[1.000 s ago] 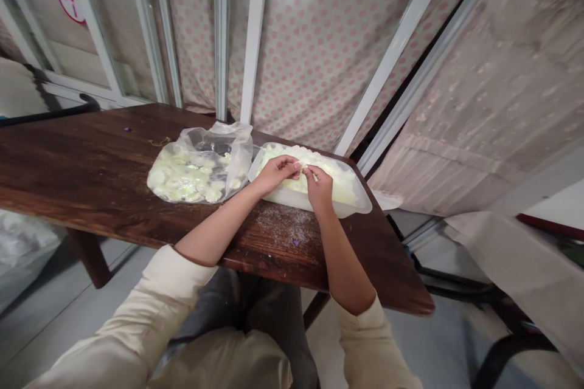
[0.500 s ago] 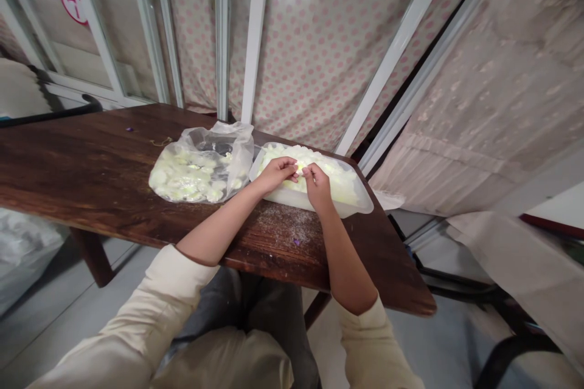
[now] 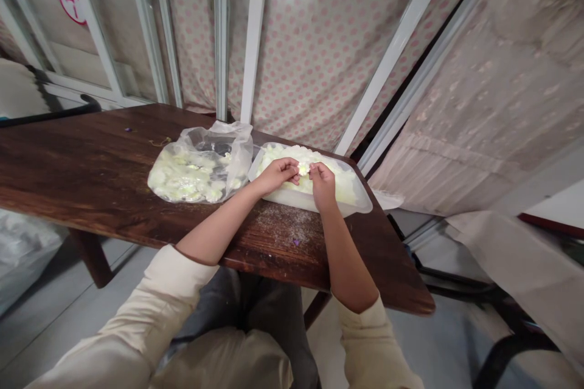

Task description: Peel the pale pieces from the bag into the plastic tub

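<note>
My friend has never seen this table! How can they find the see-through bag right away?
Start at the dark wooden table. Near its far edge sits a clear plastic tub, and just left of it lies a crumpled see-through plastic bag. Unlike the stiff tub, the bag is soft and wrinkly, with pale green-white pieces showing through it, and no hand is touching it.

L hand (image 3: pixel 275 175) & R hand (image 3: pixel 323 185) pinched a small pale-green piece (image 3: pixel 303 169) between them, just over a clear plastic tub (image 3: pixel 296 199) heaped w/ similar pieces. Tub sat on a dark wood table (image 3: pixel 91 158), right beside a clear plastic bag (image 3: pixel 196 164) of more pale-green pieces. L forearm lay across table edge; pale specks (image 3: pixel 283 225) dotted the wood in front of tub.
</note>
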The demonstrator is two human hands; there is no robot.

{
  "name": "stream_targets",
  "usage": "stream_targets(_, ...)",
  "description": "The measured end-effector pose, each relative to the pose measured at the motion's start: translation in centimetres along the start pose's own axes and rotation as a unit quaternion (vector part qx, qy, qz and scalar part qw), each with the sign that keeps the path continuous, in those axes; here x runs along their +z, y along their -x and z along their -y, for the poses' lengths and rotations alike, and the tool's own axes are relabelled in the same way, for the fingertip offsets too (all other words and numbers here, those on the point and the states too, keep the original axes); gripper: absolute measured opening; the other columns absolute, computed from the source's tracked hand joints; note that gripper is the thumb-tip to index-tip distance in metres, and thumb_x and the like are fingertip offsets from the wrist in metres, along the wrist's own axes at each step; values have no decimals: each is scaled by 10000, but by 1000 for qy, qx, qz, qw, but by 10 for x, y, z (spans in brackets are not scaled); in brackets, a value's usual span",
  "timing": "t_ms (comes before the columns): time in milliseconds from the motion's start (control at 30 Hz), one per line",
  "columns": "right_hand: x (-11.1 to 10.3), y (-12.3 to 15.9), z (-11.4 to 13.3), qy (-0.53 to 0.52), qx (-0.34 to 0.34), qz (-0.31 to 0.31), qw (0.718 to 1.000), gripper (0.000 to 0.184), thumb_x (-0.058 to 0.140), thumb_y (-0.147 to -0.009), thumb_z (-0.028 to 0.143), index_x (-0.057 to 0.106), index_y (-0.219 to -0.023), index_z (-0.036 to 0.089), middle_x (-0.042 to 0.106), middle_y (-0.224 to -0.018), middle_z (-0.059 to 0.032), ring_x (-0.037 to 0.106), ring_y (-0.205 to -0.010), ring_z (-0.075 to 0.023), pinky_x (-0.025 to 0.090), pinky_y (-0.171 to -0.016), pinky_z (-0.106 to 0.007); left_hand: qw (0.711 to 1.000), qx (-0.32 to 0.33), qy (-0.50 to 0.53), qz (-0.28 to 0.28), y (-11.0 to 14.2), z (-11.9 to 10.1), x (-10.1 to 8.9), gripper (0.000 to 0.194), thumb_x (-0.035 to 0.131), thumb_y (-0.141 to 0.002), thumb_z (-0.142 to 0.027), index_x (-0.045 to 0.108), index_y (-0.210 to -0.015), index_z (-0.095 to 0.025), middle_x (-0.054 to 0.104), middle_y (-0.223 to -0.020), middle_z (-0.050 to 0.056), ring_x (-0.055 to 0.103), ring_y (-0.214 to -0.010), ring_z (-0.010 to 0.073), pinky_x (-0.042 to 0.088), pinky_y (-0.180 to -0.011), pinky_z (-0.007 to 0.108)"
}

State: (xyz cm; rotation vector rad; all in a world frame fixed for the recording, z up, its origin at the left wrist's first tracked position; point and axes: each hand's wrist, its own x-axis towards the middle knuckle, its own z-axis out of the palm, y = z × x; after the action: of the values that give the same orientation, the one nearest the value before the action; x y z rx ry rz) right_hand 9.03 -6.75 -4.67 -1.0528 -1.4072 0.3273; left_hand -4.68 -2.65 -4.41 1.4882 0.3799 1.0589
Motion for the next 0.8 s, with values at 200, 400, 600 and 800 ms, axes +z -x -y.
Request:
stream_targets(200,0,2,7,15,-7,56,998,211,431,-788,303,421,-614,185,388,-573,48,374,-572,-83,322,-578,-217,990,83,-110,41,3,-1,1,266,539,-761,-255,492,-1011,-174,526,-638,-43,561,-597,67,454,-631,213)
stream_targets(400,-1,-2,-4,-3,34,-36,999,291,398,-810,380,385,-590,190,357,-547,50,365,-552,-84,327,-573,-223,996,44,-72,-23,0,0,4,223,581,-729,-281,455,-859,-149,531,-681,-25,575,-603,80,492,-598,239)
stream_targets(600,-1,-3,-10,128,27,-128,983,216,542,-724,325,545,-878,173,534,-782,-17,485,-761,-140,379,-776,-307,990,64,-109,-61,1,-1,5,214,628,-682,-256,494,-794,-131,492,-718,-26,512,-590,43,481,-573,199)
stream_targets(800,2,1,1,109,-92,25,989,247,440,-817,367,618,-790,199,618,-849,-37,532,-865,-159,374,-851,-326,990,75,-93,-79,-2,4,2,219,635,-666,-230,471,-782,-141,459,-665,-51,510,-560,38,478,-583,203)
